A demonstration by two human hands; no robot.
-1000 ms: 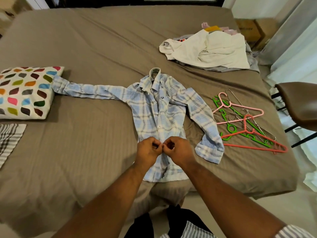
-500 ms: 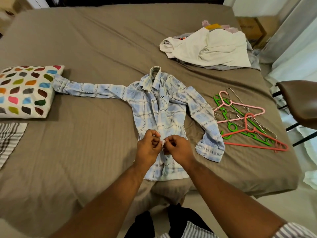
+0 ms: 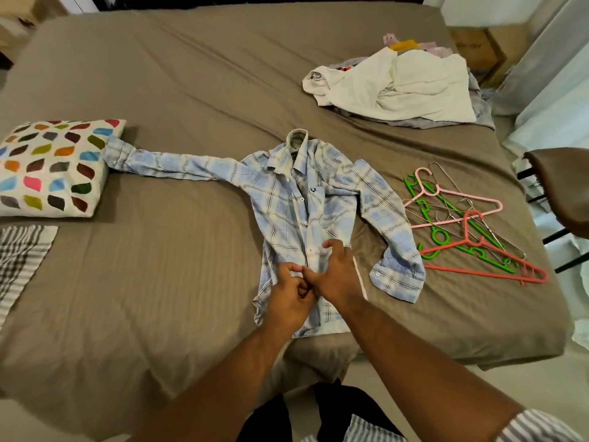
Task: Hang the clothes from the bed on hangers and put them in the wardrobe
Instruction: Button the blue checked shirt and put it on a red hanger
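Observation:
A light blue plaid shirt (image 3: 296,202) lies flat on the brown bed (image 3: 178,90), collar away from me, one sleeve stretched left to the pillow. My left hand (image 3: 291,295) and my right hand (image 3: 338,272) meet on the lower button strip, near the hem. Fingers of both hands pinch the shirt's front edges there. A heap of plastic and wire hangers (image 3: 471,224), pink, green and red, lies right of the shirt. Further back on the right sits a pile of clothes (image 3: 401,81) with a white garment on top.
A pillow with coloured leaf shapes (image 3: 51,167) lies at the left, a striped cloth (image 3: 19,260) below it. A brown chair (image 3: 564,186) stands past the bed's right edge. A cardboard box (image 3: 478,46) sits in the far right corner.
Both hands have moved a little down the button strip toward the hem. The right hand's fingers have spread more over the cloth. The shirt itself lies as before.

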